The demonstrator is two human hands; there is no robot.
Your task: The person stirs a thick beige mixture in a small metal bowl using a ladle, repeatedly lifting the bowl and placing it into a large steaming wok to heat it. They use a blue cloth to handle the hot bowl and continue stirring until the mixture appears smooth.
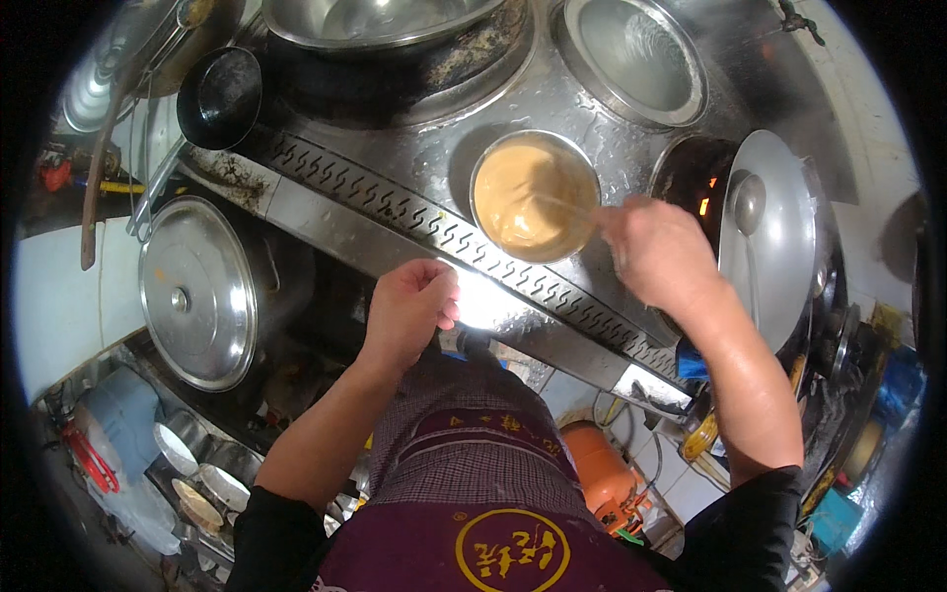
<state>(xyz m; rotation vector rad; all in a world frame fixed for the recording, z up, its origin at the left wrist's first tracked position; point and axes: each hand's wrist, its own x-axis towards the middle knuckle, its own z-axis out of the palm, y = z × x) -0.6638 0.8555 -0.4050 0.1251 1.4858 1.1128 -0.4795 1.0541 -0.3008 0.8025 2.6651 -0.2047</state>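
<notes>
A round metal bowl [598,194] of thick tan paste [510,189] stands on the wet stainless steel worktop, beside its slotted drain strip [451,235]. My right hand [662,251] is at the bowl's right side, closed around a thin stick-like utensil [558,203]. The utensil's far end dips into the paste; blur hides its exact kind. In front of the worktop's near edge is my left hand [414,307], its fingers curled together. Nothing shows in it.
Right of my right hand, a wok [792,222] holds a ladle [747,196], with flame-coloured light beside it. A basin of water [636,59] and a large metal bowl [385,18] stand behind. A lidded pot [196,296] is at left, an orange gas cylinder [603,466] below.
</notes>
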